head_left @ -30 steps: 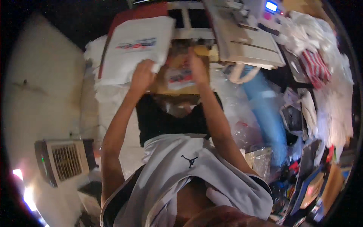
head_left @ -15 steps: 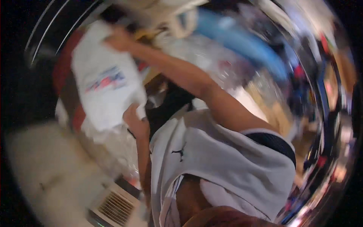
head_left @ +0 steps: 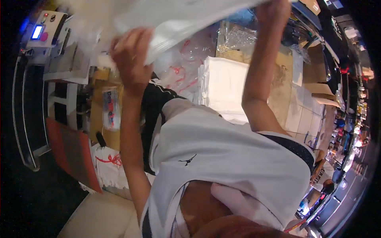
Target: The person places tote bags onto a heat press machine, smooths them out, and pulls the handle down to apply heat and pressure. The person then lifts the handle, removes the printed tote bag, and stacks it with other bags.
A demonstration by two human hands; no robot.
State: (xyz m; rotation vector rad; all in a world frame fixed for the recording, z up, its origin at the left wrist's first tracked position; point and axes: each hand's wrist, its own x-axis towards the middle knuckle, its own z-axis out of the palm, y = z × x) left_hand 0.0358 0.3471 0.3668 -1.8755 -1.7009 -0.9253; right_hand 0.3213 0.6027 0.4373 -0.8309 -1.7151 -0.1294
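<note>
Gripped by our left hand [head_left: 133, 55] and right hand [head_left: 274, 16], smooth white sheeting [head_left: 186, 20] slanted, its edge apart from the square-cornered stack [head_left: 227, 83].

white sleeveless top [head_left: 230, 148] | black trim [head_left: 291, 149] | dark emblem [head_left: 188, 160] | black bottoms [head_left: 152, 104]

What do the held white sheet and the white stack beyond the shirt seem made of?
White sheet: probably thin plastic or fabric, slightly satiny; it bends in smooth folds with a pale sheen, though blur leaves this open.
White stack: perhaps matte cloth, given its soft layered edges.
</note>
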